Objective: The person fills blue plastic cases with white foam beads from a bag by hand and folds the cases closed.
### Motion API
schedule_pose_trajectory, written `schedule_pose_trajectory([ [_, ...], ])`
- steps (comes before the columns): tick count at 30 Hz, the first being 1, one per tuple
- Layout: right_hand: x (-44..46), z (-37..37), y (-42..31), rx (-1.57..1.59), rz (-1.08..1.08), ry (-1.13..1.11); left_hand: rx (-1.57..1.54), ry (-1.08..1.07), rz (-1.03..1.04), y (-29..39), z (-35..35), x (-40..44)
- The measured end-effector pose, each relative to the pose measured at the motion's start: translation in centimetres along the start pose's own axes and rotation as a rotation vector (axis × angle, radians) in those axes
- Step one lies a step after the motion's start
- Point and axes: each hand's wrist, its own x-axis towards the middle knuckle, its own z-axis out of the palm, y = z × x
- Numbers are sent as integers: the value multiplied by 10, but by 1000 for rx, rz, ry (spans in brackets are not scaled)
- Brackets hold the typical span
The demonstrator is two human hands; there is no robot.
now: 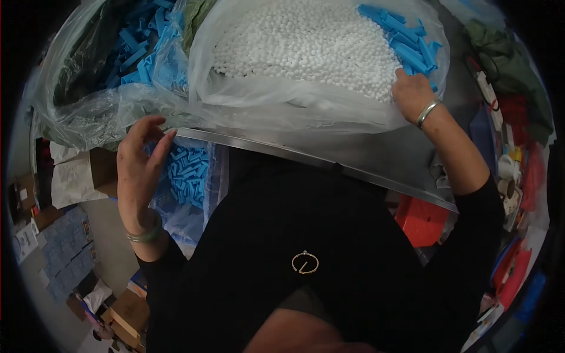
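Observation:
My right hand is at the right side of a clear plastic bag on the metal table, its fingers curled at the border between small white beads and blue plastic clips. What it grips, if anything, is hidden. My left hand hovers near the table edge with thumb and fingers apart and nothing between them. Beneath and beside it, lower than the tabletop, is a lined container of many blue clips.
Another plastic bag with larger blue pieces stands at the upper left. The metal table has a raised front edge close to my body. A red bin is below it. Cardboard boxes sit on the floor at left.

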Motion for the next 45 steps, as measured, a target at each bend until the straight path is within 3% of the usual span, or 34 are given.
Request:
schedule_pose_trajectory([
  [3,0,-1,10,32,1,-31,-60,39,128,14,8,12],
  [6,-2,-17,26,199,-17,128,-46,65,231,26,11,24],
  [8,-2,-52,27,642,-31,168,-48,76,280,30,17,29],
  [9,2,-54,25,639,-37,168,-66,85,350,32,21,33],
  [11,10,-58,22,1021,51,247,-83,102,415,35,29,40],
  [14,27,-39,14,1250,182,347,-184,74,504,43,43,47],
  [21,49,-22,10,1221,114,306,-265,10,505,53,61,54],
  [26,42,-29,10,589,128,588,-287,25,509,49,66,62],
  [27,40,-28,9,589,129,584,-289,36,500,49,67,63],
  [29,41,-24,2,407,276,318,-292,49,489,48,68,65],
  [33,72,-7,-14,469,305,197,-283,46,509,46,69,67],
  [36,113,1,-30,690,200,342,-286,66,535,45,70,71],
  [39,156,-39,-66,850,173,210,-291,84,567,49,70,76],
  [45,203,-69,-87,1195,124,277,-298,48,500,55,78,88],
])
